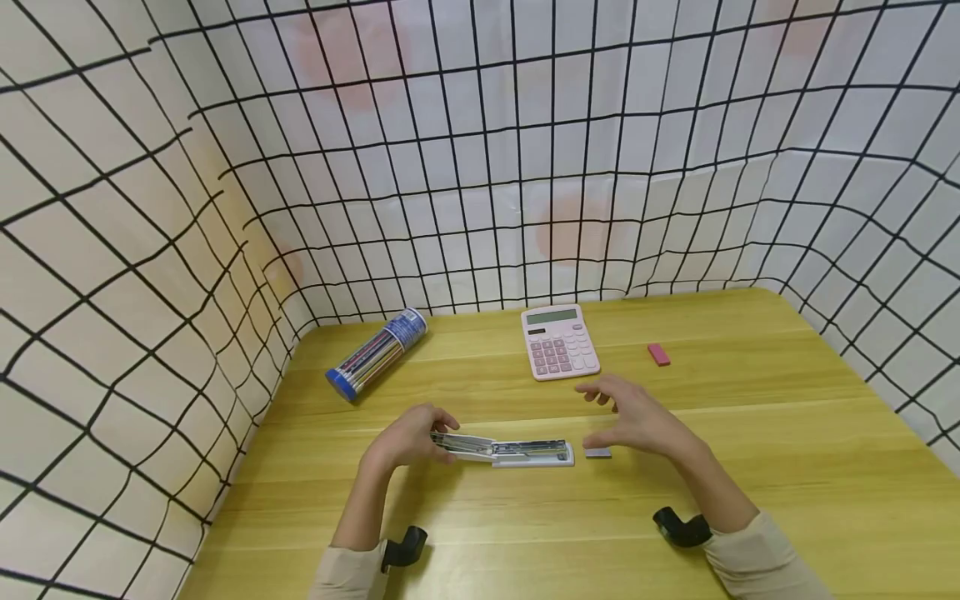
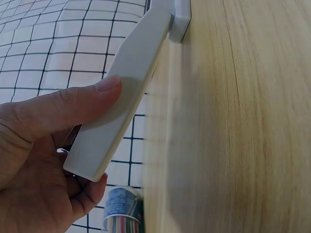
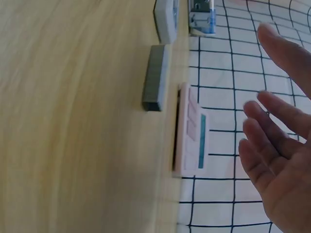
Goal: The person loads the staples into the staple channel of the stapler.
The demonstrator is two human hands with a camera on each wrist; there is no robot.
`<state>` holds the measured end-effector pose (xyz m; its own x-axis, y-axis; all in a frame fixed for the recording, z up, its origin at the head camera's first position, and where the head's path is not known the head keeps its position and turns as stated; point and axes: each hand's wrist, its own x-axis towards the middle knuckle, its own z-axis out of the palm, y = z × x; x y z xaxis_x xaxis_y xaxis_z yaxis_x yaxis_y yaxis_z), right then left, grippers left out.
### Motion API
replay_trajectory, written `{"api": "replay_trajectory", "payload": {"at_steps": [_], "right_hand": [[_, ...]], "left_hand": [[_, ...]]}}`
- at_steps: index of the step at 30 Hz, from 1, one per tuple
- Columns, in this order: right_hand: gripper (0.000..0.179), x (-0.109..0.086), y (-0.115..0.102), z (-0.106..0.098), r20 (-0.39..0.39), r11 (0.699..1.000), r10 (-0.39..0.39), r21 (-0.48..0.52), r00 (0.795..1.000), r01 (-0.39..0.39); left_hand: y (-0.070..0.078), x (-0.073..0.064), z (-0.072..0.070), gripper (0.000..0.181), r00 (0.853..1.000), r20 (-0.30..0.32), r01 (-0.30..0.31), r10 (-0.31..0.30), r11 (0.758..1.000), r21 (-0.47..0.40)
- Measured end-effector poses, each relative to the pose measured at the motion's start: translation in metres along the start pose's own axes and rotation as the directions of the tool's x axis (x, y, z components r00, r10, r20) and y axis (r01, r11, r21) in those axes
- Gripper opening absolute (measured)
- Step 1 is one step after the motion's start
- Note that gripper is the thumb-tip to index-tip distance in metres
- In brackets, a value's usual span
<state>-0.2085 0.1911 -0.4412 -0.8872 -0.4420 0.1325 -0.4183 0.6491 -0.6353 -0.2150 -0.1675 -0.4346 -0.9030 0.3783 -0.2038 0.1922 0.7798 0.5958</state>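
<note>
Stapler [image 1: 531,457], hinged open near centre, could skid if the left hand [image 1: 411,435] pinching its left half slackens, while the wide, empty right hand [image 1: 636,423] might nudge the staple strip [image 1: 598,454] beside its right end.

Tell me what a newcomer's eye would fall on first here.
Probably the white, opened-out stapler at the middle of the yellowish wood-grain table, one end held by the left hand. Next, perhaps, the pale pink rectangular calculator behind it, before the white backdrop with black grid lines. The clear, blue-ended cylinder of pencils lying at the back left would likely draw the eye too.
</note>
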Motion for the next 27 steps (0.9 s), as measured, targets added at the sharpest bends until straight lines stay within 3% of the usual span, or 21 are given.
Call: {"api": "replay_trajectory", "payload": {"at_steps": [8, 27], "right_hand": [[0.066, 0.001, 0.014, 0.0, 0.146, 0.998, 0.03, 0.054, 0.989, -0.038], [0.04, 0.005, 0.033, 0.009, 0.334, 0.987, 0.035, 0.137, 0.942, -0.086]], "left_hand": [[0.0, 0.0, 0.0, 0.044, 1.0, 0.0, 0.004, -0.004, 1.0, 0.006], [0.0, -0.001, -0.001, 0.044, 1.0, 0.009, -0.01, 0.01, 1.0, 0.003]]}}
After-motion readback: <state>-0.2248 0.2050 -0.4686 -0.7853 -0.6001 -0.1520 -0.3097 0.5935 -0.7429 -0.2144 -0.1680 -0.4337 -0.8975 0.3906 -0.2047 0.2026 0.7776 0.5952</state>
